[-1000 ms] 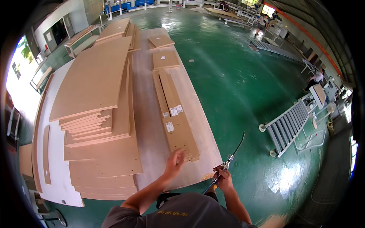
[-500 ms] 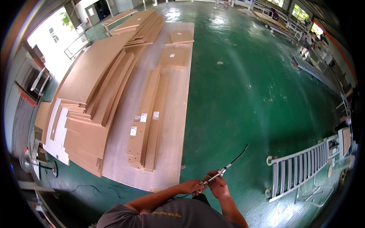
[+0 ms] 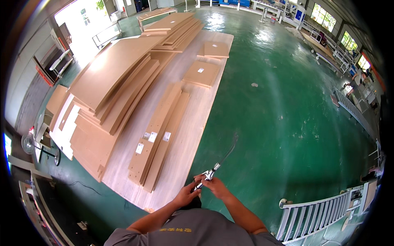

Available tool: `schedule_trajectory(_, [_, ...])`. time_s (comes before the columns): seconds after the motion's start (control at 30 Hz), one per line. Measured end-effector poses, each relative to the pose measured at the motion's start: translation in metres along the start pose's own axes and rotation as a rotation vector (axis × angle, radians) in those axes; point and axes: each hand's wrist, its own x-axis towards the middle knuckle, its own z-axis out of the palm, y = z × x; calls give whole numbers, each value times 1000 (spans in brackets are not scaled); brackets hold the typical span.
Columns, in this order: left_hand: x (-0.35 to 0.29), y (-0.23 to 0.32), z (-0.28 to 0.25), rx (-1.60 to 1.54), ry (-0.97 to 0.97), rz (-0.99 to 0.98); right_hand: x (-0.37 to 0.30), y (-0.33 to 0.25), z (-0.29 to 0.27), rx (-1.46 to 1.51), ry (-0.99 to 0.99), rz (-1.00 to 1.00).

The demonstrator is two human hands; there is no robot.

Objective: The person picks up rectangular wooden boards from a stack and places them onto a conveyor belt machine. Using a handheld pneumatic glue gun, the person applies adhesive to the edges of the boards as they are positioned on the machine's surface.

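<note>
Both my hands are together in front of my body at the lower middle, near the right edge of the pale wooden table top (image 3: 188, 123). Between them is a silver metal tool (image 3: 210, 173) like a small gun, with a thin dark tube (image 3: 231, 151) reaching out from its far end, blurred at the tip. Around the tool's near end, my left hand (image 3: 186, 194) is closed. My right hand (image 3: 216, 187) grips its middle from the right side. Fingers hide part of the body, so the tool's exact kind is unclear.
Long brown boards (image 3: 158, 131) with white labels lie on the table. Two smaller panels (image 3: 201, 74) lie beyond them, and a large board stack (image 3: 119, 69) is on the left. A roller conveyor (image 3: 322, 213) stands at lower right. A fan (image 3: 29, 142) stands far left.
My view has shifted, so the table and boards sit further right. My hands and the tool appear further left and higher, and the thin tube is now blurred.
</note>
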Motion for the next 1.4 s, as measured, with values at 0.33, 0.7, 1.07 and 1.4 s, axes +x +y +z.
schedule_trajectory(0.33, [181,32,-100,-70,358,58,110,-66,-158,-608,81,245])
schedule_trajectory(0.7, [223,-22,-194,-343,1088,32,429,-129,-357,-554,372,338])
schedule_trajectory(1.07, [243,58,-93,-80,1473,-842,692,-121,-492,-291,443,539])
schedule_trajectory(1.4, [274,78,-81,-145,1543,-808,571,-175,-539,-14,289,800])
